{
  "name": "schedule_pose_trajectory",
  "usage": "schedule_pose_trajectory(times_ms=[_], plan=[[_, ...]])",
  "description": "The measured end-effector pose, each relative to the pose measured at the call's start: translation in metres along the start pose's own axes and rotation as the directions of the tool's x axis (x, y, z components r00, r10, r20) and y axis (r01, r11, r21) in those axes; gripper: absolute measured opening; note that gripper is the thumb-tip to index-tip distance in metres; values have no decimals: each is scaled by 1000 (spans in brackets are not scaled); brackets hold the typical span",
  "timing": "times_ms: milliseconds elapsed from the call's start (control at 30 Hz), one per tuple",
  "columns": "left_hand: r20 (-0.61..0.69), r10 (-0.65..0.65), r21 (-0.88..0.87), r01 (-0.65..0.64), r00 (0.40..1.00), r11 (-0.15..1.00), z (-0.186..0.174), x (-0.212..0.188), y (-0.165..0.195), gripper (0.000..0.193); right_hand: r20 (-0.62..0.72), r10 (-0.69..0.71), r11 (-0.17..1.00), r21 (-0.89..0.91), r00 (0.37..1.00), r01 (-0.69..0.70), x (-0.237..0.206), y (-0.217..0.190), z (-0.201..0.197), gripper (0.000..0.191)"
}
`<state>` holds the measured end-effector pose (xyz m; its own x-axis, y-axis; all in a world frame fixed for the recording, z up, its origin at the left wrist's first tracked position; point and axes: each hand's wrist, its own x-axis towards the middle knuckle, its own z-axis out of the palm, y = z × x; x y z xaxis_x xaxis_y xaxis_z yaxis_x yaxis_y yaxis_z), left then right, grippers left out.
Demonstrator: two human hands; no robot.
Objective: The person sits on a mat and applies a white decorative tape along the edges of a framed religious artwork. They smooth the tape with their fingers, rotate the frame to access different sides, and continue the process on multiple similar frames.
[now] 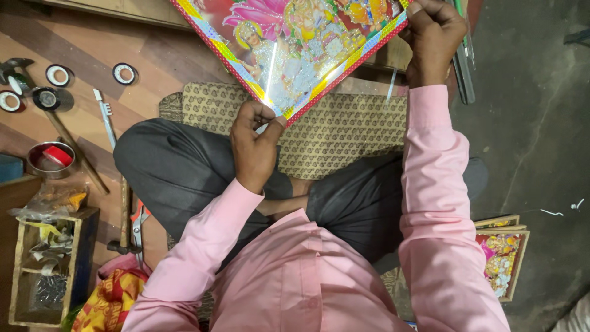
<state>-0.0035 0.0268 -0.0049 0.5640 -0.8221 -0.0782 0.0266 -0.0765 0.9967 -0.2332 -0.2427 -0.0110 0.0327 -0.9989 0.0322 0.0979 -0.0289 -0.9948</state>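
Observation:
A glossy, colourful picture print (295,49) with a red dotted border is held tilted like a diamond above my crossed legs. My left hand (255,144) pinches its lower corner. At the top right, my right hand (433,37) grips the print's right corner. Both arms are in pink sleeves. Under the print lies a patterned brown mat (344,132) on the floor.
Tape rolls (58,75) and a hammer (37,98) lie on the wooden floor at left, with a small metal bowl (49,160). A wooden tool box (46,264) stands at lower left, pliers (138,227) beside it. Framed pictures (504,258) are stacked at right.

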Motion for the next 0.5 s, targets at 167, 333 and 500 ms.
schedule_pose_trajectory(times_ms=[167,333,500], plan=[[9,-6,-40,7,1000,999,-2,8,6,20,-15,10,1000,-4,1000,-10,7,2,5,11],[-8,-8,-21,8,1000,1000,1,9,8,20,-18,11,1000,18,1000,-10,13,3,5,12],[-54,22,39,-20,998,999,3,12,12,20,-57,16,1000,17,998,-15,26,14,3,11]])
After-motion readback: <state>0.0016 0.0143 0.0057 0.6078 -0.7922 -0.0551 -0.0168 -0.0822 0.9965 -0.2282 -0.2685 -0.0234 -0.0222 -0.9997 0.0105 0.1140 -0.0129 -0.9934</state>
